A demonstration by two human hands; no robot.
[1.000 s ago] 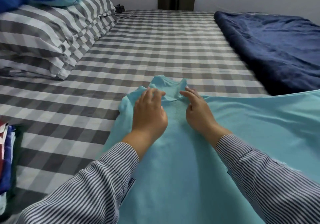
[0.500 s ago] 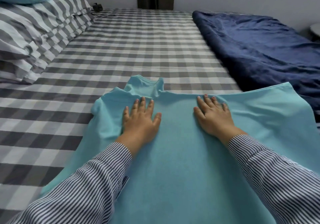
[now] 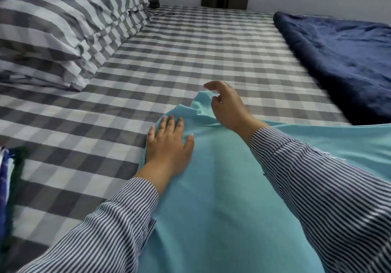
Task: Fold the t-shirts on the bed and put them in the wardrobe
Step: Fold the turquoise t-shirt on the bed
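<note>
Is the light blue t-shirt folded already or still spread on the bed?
Spread: the t-shirt lies flat and wide under the left hand.

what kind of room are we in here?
Most likely a bedroom. The person is working on a bed with a grey-and-white checked sheet, matching striped pillows stacked at the left, and a dark blue quilt bunched at the right. A turquoise t-shirt lies spread on the sheet.

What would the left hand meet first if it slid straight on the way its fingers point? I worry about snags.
Probably only the checked bedsheet: the left hand lies flat at the turquoise t-shirt's edge, fingers pointing up the bed.
</note>
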